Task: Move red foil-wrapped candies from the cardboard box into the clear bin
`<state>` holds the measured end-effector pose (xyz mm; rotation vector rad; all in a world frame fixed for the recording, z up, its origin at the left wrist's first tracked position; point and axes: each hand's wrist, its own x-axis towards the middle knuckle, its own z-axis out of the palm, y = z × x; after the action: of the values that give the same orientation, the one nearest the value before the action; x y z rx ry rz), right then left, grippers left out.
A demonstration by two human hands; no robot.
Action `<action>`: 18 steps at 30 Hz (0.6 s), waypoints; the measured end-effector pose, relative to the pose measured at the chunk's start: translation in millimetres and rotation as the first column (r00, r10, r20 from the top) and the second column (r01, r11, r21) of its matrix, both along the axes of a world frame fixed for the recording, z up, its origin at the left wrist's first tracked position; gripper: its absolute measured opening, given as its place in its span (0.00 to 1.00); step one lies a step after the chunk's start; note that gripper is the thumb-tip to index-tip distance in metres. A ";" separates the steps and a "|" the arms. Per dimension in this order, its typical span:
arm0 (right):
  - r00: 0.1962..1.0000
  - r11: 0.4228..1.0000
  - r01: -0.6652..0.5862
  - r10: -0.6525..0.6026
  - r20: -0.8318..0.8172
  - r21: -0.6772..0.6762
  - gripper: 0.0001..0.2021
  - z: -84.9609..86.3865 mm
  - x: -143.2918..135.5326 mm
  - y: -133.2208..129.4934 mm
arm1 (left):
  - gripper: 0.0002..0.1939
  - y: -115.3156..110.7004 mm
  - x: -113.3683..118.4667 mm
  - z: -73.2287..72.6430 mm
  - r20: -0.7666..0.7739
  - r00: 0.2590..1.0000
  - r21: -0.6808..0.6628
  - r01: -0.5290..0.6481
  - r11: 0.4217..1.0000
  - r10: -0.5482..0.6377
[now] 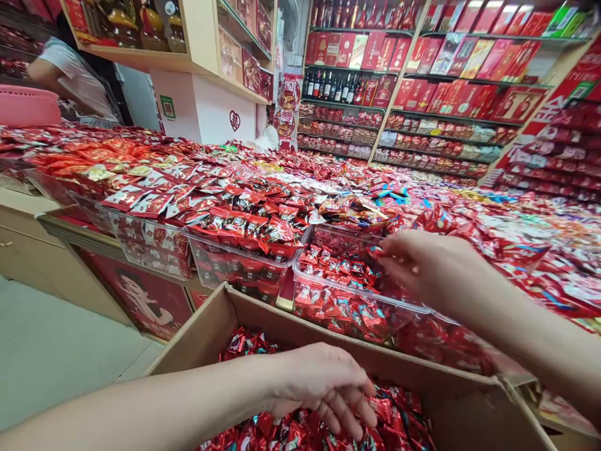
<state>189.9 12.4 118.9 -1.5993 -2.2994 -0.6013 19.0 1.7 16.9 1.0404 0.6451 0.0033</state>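
A cardboard box [366, 351] stands close in front of me, holding a heap of red-wrapped candies [300, 432]. Over the heap is my left hand [328, 382], its fingers spread and curved downward, with nothing visible in them. Beyond the box's far wall, a clear plastic bin [338, 307] is part-filled with similar small red candies [345, 266]. My right hand [422, 266] hangs above this bin's right side, slightly blurred, with fingers apart. A red wrapper shows at its fingertips; whether they touch it is unclear.
Another clear bin [239, 260], heaped with red packets, adjoins on the left. Candy piles [300, 169] spread across the wide counter. Shelves [357, 62] of boxes and bottles line the back. At the far left are a person [79, 75] and a pink basket [28, 105].
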 end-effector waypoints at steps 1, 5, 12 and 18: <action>0.992 0.996 0.046 -0.037 0.118 -0.075 0.05 1.2 0.0 18.5 | 0.12 -1.7 0.6 -3.1 -0.035 0.999 0.019 0.025 0.999 -0.025; 0.917 0.936 0.205 -0.082 0.390 -0.285 0.09 -16.4 -0.6 78.9 | 0.07 -8.0 0.3 -13.7 -0.139 0.987 0.071 0.094 0.993 -0.083; 0.866 0.870 0.312 -0.095 0.491 -0.382 0.10 -52.5 -1.4 105.2 | 0.05 -13.0 -5.6 -22.1 -0.221 0.960 0.206 0.218 0.954 -0.171; 0.845 0.790 0.380 -0.087 0.527 -0.480 0.05 -64.5 5.0 108.8 | 0.04 -14.1 -7.1 -34.9 -0.084 0.968 0.231 0.251 0.940 -0.238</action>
<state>194.9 121.2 54.4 -2.2678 -2.8569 -0.4088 11.9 -12.3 -18.0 1.3544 0.5703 -0.1694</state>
